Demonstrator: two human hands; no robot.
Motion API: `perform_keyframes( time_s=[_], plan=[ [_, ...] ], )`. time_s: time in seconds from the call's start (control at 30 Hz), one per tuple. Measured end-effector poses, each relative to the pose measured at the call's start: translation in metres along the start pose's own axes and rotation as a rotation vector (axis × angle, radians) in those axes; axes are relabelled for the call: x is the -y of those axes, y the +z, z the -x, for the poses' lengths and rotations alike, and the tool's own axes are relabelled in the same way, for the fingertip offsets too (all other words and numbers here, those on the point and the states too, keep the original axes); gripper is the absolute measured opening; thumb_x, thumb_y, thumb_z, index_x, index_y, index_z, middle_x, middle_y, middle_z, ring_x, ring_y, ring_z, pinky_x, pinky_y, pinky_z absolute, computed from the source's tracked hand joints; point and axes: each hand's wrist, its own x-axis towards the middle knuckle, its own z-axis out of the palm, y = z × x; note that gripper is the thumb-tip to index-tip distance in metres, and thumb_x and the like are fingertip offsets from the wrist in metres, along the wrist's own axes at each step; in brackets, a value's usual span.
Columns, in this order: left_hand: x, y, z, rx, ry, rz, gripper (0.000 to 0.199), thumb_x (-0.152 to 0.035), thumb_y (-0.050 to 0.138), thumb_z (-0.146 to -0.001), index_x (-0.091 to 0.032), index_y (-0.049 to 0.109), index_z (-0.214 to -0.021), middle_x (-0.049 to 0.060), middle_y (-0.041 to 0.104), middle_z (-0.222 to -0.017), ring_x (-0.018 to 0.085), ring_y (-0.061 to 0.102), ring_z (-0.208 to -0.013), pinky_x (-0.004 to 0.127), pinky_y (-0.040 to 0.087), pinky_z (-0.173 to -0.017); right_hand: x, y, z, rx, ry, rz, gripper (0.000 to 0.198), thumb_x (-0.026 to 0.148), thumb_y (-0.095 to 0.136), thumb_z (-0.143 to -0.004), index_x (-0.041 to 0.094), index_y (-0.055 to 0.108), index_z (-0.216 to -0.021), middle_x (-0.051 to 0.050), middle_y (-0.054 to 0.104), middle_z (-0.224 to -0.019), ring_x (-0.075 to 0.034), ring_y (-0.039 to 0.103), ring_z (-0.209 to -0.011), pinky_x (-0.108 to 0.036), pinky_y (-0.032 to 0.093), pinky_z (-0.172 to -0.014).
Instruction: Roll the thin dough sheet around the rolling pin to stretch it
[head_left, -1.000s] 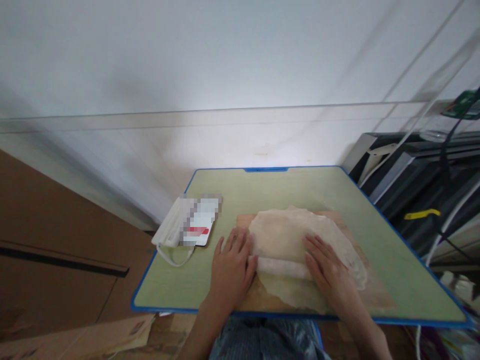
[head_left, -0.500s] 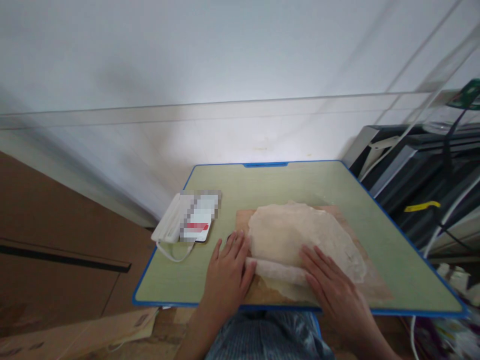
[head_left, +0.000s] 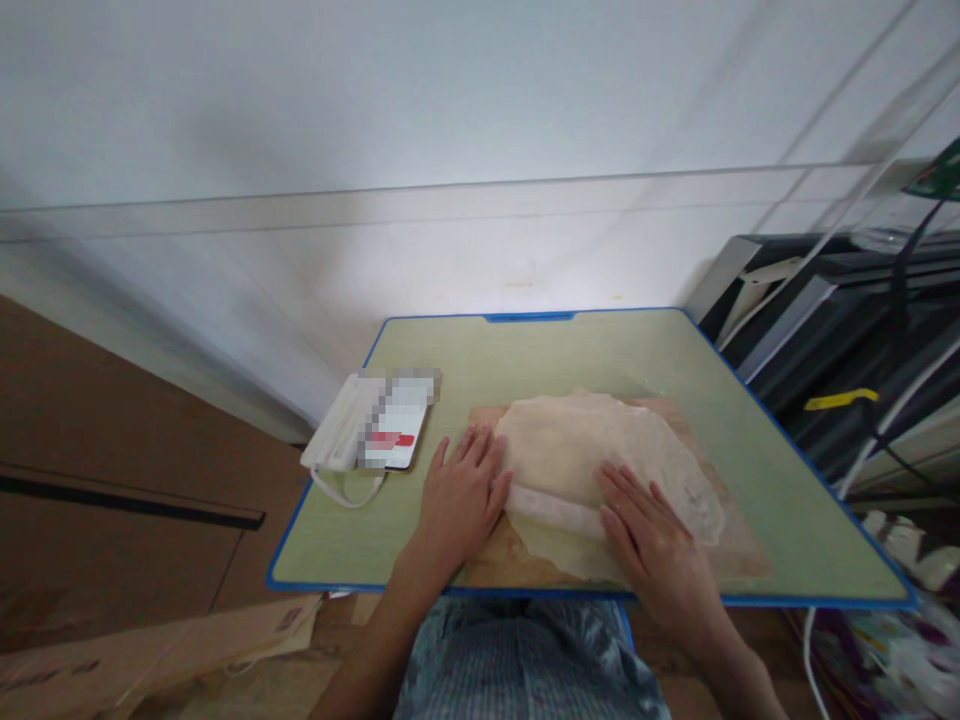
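A large, thin sheet of pale dough point(head_left: 577, 435) is spread over a wooden board point(head_left: 491, 565). Across its nearer part lies a whitish rolling pin point(head_left: 556, 511). My left hand point(head_left: 461, 495) rests flat over the pin's left end, fingers stretched forward and thumb along the near side. On the right end lies my right hand point(head_left: 660, 545), its fingers extended onto the dough. Both palms are over the pin and hide its ends. The dough's near edge reaches almost to the table's front edge.
The board sits on a green table point(head_left: 442, 350) with a blue rim. At its left, a phone point(head_left: 401, 425) lies beside a white strapped item point(head_left: 337, 425). Dark panels point(head_left: 825, 310) and cables stand along the right, a white wall behind, brown cardboard point(head_left: 112, 500) at left.
Both hands and the rolling pin have moved a little away from me across the dough, baring more of its near part. The camera view has shifted slightly.
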Motion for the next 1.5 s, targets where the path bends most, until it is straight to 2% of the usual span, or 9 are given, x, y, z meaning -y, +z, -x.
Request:
perform_keyframes(
  time_s=[0.1, 0.2, 0.33, 0.5, 0.8, 0.97, 1.1, 1.33, 1.5],
  plan=[
    [-0.003, -0.001, 0.022, -0.005, -0.039, 0.021, 0.041, -0.03, 0.038, -0.091, -0.019, 0.051, -0.128, 0.009, 0.048, -0.137, 0.025, 0.04, -0.13, 0.05, 0.032, -0.105, 0.013, -0.005, 0.02, -0.022, -0.056, 0.024, 0.038, 0.028, 0.04, -0.091, 0.013, 0.051, -0.124, -0.01, 0.06, -0.124, -0.023, 0.051, -0.12, -0.046, 0.043, -0.098],
    [-0.004, 0.001, 0.033, -0.042, -0.054, 0.029, 0.041, -0.031, 0.036, -0.092, -0.02, 0.051, -0.128, 0.009, 0.047, -0.138, 0.026, 0.037, -0.132, 0.051, 0.031, -0.105, 0.019, -0.005, 0.024, -0.06, -0.083, 0.044, 0.037, 0.026, 0.041, -0.091, 0.014, 0.05, -0.124, -0.01, 0.062, -0.122, -0.023, 0.052, -0.119, -0.046, 0.042, -0.098],
    [-0.004, 0.002, 0.016, -0.02, -0.058, 0.021, 0.039, -0.03, 0.037, -0.092, -0.021, 0.052, -0.127, 0.009, 0.048, -0.137, 0.026, 0.042, -0.129, 0.055, 0.028, -0.106, 0.01, 0.002, 0.004, -0.07, -0.002, 0.032, 0.037, 0.027, 0.038, -0.092, 0.013, 0.053, -0.122, -0.012, 0.061, -0.123, -0.025, 0.051, -0.12, -0.05, 0.042, -0.097],
    [-0.003, 0.002, -0.013, -0.012, -0.042, 0.004, 0.038, -0.03, 0.036, -0.093, -0.019, 0.053, -0.125, 0.01, 0.05, -0.136, 0.024, 0.045, -0.126, 0.049, 0.033, -0.105, -0.002, 0.008, -0.015, -0.087, 0.06, -0.027, 0.039, 0.031, 0.033, -0.093, 0.011, 0.057, -0.117, -0.014, 0.061, -0.121, -0.026, 0.05, -0.121, -0.051, 0.041, -0.097],
    [-0.003, 0.0, 0.02, -0.016, -0.064, 0.075, 0.039, -0.026, 0.039, -0.09, -0.018, 0.053, -0.125, 0.009, 0.051, -0.134, 0.025, 0.044, -0.127, 0.052, 0.029, -0.106, 0.02, -0.005, 0.021, -0.023, -0.087, 0.084, 0.035, 0.024, 0.039, -0.091, 0.014, 0.055, -0.12, -0.008, 0.062, -0.122, -0.023, 0.052, -0.119, -0.047, 0.035, -0.103],
    [-0.002, 0.001, 0.002, -0.016, -0.049, 0.043, 0.037, -0.027, 0.038, -0.091, -0.018, 0.055, -0.123, 0.01, 0.051, -0.134, 0.026, 0.044, -0.127, 0.053, 0.03, -0.105, 0.013, -0.002, 0.004, 0.018, 0.001, 0.073, 0.038, 0.028, 0.031, -0.093, 0.016, 0.057, -0.118, -0.01, 0.061, -0.123, -0.023, 0.054, -0.117, -0.05, 0.036, -0.101],
    [-0.001, 0.002, -0.015, -0.011, -0.034, 0.036, 0.037, -0.029, 0.035, -0.093, -0.019, 0.054, -0.123, 0.009, 0.05, -0.135, 0.023, 0.045, -0.126, 0.049, 0.032, -0.105, 0.006, -0.001, -0.007, 0.049, 0.006, 0.059, 0.042, 0.03, 0.026, -0.095, 0.014, 0.058, -0.117, -0.012, 0.06, -0.124, -0.024, 0.054, -0.117, -0.054, 0.036, -0.1],
    [-0.002, -0.001, 0.004, -0.011, -0.053, 0.074, 0.036, -0.027, 0.039, -0.091, -0.02, 0.054, -0.123, 0.008, 0.051, -0.135, 0.024, 0.045, -0.126, 0.052, 0.028, -0.107, 0.012, -0.003, 0.011, 0.022, -0.032, 0.026, 0.036, 0.03, 0.034, -0.093, 0.017, 0.057, -0.119, -0.01, 0.061, -0.123, -0.024, 0.054, -0.117, -0.049, 0.042, -0.097],
    [0.0, 0.002, 0.003, -0.021, -0.046, 0.065, 0.035, -0.025, 0.039, -0.091, -0.02, 0.055, -0.122, 0.008, 0.051, -0.135, 0.024, 0.044, -0.126, 0.053, 0.028, -0.106, 0.006, 0.004, 0.003, -0.017, 0.037, -0.036, 0.037, 0.032, 0.034, -0.093, 0.016, 0.059, -0.116, -0.012, 0.062, -0.12, -0.023, 0.057, -0.113, -0.048, 0.042, -0.097]
  ],
)
